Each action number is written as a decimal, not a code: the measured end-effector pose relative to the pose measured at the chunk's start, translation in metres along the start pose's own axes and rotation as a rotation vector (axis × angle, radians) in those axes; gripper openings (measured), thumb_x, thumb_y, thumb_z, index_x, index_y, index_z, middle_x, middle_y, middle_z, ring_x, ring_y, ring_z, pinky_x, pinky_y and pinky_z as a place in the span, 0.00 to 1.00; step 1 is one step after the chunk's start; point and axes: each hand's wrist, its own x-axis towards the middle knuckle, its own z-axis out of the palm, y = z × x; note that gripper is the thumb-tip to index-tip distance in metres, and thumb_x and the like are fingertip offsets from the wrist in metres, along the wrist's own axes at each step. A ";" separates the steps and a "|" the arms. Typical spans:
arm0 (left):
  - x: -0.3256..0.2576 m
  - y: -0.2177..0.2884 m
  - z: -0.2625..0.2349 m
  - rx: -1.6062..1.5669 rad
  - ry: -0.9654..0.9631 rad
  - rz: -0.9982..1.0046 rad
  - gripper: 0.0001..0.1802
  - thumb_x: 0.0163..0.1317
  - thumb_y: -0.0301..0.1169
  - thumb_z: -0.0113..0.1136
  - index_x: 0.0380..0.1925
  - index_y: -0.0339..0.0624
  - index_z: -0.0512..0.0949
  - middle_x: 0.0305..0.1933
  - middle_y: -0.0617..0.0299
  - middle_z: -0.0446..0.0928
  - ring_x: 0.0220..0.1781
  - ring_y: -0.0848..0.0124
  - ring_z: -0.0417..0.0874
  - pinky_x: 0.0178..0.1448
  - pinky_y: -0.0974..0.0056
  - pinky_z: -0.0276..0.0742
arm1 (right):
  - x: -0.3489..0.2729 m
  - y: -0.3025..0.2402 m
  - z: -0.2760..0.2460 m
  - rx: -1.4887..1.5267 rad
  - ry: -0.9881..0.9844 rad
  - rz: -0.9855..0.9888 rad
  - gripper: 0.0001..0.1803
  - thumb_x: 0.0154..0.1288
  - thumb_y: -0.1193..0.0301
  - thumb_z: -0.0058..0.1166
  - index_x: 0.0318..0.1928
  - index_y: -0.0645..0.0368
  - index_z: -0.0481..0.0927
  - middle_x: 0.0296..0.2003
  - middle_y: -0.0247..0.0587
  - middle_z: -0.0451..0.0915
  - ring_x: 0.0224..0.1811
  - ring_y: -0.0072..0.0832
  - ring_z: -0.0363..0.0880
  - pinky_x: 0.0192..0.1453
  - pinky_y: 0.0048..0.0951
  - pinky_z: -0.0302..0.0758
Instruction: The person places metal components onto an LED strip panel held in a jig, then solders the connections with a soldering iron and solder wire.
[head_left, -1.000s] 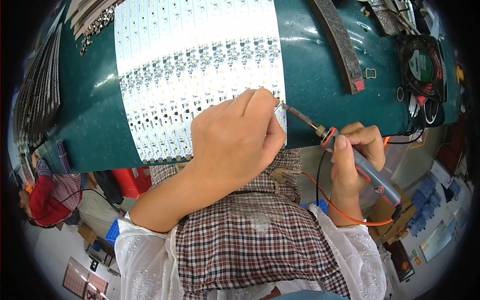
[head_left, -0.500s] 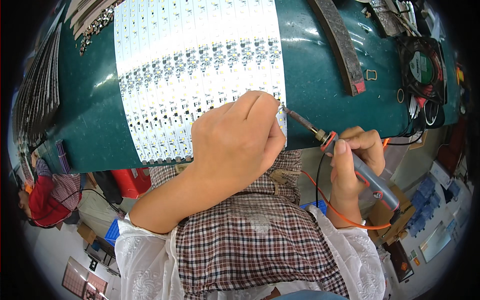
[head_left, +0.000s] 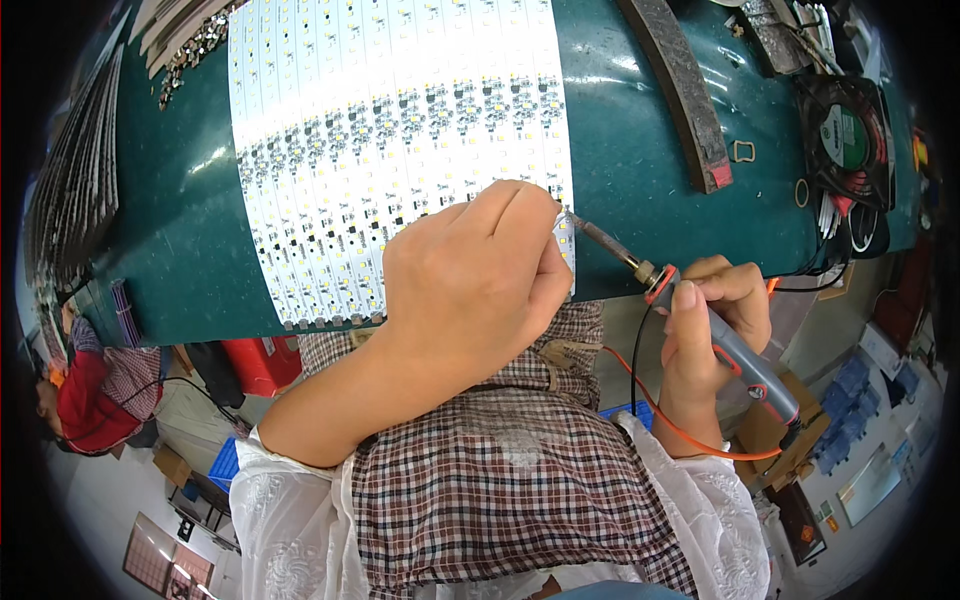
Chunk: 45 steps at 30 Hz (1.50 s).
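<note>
A panel of white LED circuit board strips [head_left: 400,60] lies side by side on the green table. My left hand [head_left: 475,260] rests over the near right part of the panel, its fingers curled in with their tips at the right edge; what they hold, if anything, is hidden. In my right hand [head_left: 705,320] is a grey and red soldering iron [head_left: 745,360], gripped by the handle just off the table's near edge. Its tip points up and left and meets the rightmost strip close to my left fingertips. An orange cord hangs from the iron's back end.
A dark metal bar [head_left: 680,95] lies right of the panel. Further right stands a black fan [head_left: 845,140] among cables and tools. Small metal parts [head_left: 195,55] are heaped at the far left, near stacked long strips [head_left: 75,190]. Another person in red [head_left: 100,400] sits at left.
Almost nothing differs. Both hands and the soldering iron hold nearly the same place, with only a very slight shift of the iron.
</note>
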 end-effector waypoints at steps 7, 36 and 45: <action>0.000 0.000 0.002 0.004 0.021 -0.007 0.11 0.46 0.18 0.64 0.30 0.41 0.75 0.34 0.61 0.84 0.28 0.65 0.85 0.30 0.65 0.78 | 0.002 0.002 -0.001 -0.035 0.008 -0.016 0.10 0.62 0.81 0.62 0.34 0.61 0.70 0.25 0.40 0.77 0.24 0.15 0.69 0.27 0.18 0.64; 0.004 -0.004 0.009 0.015 0.096 0.045 0.11 0.45 0.21 0.65 0.27 0.43 0.73 0.29 0.63 0.77 0.23 0.65 0.79 0.24 0.63 0.73 | 0.001 0.001 -0.001 0.003 0.011 -0.003 0.10 0.62 0.82 0.60 0.35 0.61 0.70 0.27 0.40 0.77 0.26 0.16 0.70 0.30 0.19 0.65; 0.002 0.001 0.004 0.012 0.029 -0.002 0.12 0.45 0.18 0.64 0.30 0.42 0.75 0.33 0.63 0.83 0.28 0.65 0.84 0.28 0.64 0.77 | 0.000 0.000 0.000 -0.012 -0.013 0.030 0.10 0.62 0.82 0.60 0.35 0.61 0.70 0.27 0.41 0.77 0.26 0.16 0.70 0.30 0.19 0.65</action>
